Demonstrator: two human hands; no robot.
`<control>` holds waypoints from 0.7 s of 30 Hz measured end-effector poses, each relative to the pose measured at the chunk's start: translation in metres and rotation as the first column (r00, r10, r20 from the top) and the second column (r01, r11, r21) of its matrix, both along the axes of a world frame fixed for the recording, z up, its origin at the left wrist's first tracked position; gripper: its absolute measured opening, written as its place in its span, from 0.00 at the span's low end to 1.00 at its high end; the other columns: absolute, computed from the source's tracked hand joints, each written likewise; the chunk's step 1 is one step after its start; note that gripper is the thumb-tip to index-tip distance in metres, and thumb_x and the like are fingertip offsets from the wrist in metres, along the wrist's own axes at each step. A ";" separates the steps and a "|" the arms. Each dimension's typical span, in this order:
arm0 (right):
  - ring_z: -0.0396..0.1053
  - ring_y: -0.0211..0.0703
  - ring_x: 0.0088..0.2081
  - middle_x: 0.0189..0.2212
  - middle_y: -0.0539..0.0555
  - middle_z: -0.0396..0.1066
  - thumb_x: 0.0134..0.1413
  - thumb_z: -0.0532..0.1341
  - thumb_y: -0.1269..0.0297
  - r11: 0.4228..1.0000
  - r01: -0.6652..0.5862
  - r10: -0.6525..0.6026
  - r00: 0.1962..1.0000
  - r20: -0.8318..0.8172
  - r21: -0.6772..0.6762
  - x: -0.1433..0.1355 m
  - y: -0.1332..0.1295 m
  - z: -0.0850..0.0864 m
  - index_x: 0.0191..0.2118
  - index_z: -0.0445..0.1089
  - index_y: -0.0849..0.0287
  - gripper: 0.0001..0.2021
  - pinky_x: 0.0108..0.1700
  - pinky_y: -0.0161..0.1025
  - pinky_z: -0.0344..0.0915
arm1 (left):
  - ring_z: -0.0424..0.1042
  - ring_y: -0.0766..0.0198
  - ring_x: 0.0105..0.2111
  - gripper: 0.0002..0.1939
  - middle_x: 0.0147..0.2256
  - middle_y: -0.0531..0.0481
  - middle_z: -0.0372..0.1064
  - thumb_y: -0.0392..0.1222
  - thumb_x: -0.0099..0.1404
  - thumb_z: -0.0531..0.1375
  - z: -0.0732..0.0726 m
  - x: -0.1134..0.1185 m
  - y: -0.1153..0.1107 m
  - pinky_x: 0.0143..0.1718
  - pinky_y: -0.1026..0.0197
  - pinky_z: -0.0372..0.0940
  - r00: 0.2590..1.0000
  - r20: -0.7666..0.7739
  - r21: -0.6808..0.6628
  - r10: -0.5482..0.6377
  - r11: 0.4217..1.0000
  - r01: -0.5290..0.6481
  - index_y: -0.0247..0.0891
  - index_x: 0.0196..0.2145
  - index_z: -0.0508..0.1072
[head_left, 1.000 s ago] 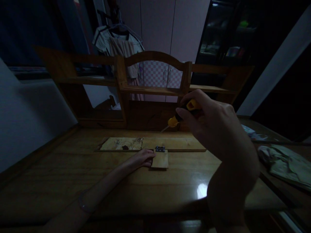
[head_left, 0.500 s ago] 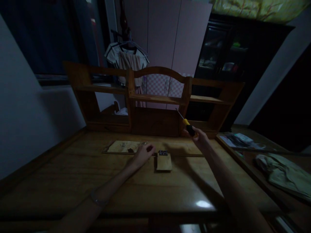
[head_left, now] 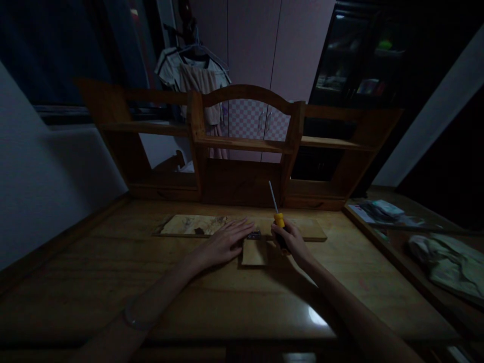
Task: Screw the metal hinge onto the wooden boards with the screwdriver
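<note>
A long wooden board (head_left: 189,225) with dark marks lies across the desk. Against its front edge sits a small wood piece (head_left: 257,253), joined there by a dark metal hinge (head_left: 254,235). My left hand (head_left: 226,242) lies flat over the board, fingers stretched out, its fingertips beside the hinge. Just right of the hinge, my right hand (head_left: 290,241) is wrapped round the black and yellow handle of a screwdriver (head_left: 279,220), whose shaft points up and away.
A wooden shelf unit (head_left: 245,146) stands along the back of the desk (head_left: 181,297). Papers and a plastic bag (head_left: 387,209) lie at the right, with a crumpled cloth (head_left: 454,262) nearer. Clothes (head_left: 200,75) hang behind the shelf.
My left hand has moved right and flattened on the board beside the hinge. My right hand has come down and left with the screwdriver, which now points more upright. The view has shifted slightly.
</note>
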State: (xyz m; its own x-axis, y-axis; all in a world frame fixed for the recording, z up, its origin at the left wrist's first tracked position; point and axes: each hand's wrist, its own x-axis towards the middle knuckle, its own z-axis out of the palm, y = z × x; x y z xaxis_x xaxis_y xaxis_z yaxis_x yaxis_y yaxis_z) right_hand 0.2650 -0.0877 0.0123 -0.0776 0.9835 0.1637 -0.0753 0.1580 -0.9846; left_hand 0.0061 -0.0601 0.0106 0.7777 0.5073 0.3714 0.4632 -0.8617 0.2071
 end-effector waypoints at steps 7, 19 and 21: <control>0.66 0.40 0.28 0.29 0.51 0.67 0.65 0.59 0.50 0.969 0.064 -0.137 0.942 0.305 0.237 0.002 -0.008 0.005 0.37 0.68 0.61 0.16 0.30 0.34 0.63 | 0.47 0.61 0.67 0.34 0.67 0.50 0.47 0.43 0.70 0.55 -0.001 -0.003 0.006 0.67 0.51 0.44 0.993 -0.102 0.036 -0.053 0.998 0.057 0.46 0.69 0.47; 0.69 0.44 0.40 0.40 0.49 0.72 0.69 0.56 0.54 0.965 -0.110 -0.048 0.818 0.573 0.238 0.000 -0.020 0.015 0.50 0.73 0.56 0.15 0.41 0.36 0.62 | 0.63 0.62 0.59 0.24 0.61 0.47 0.61 0.42 0.69 0.56 -0.004 -0.002 0.006 0.63 0.55 0.54 0.997 -0.062 0.080 -0.049 0.995 0.054 0.39 0.62 0.64; 0.69 0.44 0.39 0.39 0.49 0.72 0.69 0.56 0.56 0.962 -0.162 -0.007 0.787 0.617 0.219 0.000 -0.021 0.014 0.52 0.72 0.56 0.14 0.40 0.36 0.61 | 0.64 0.61 0.59 0.24 0.60 0.47 0.62 0.41 0.68 0.56 -0.004 -0.002 0.006 0.63 0.54 0.55 0.997 -0.059 0.086 -0.047 0.995 0.052 0.40 0.61 0.64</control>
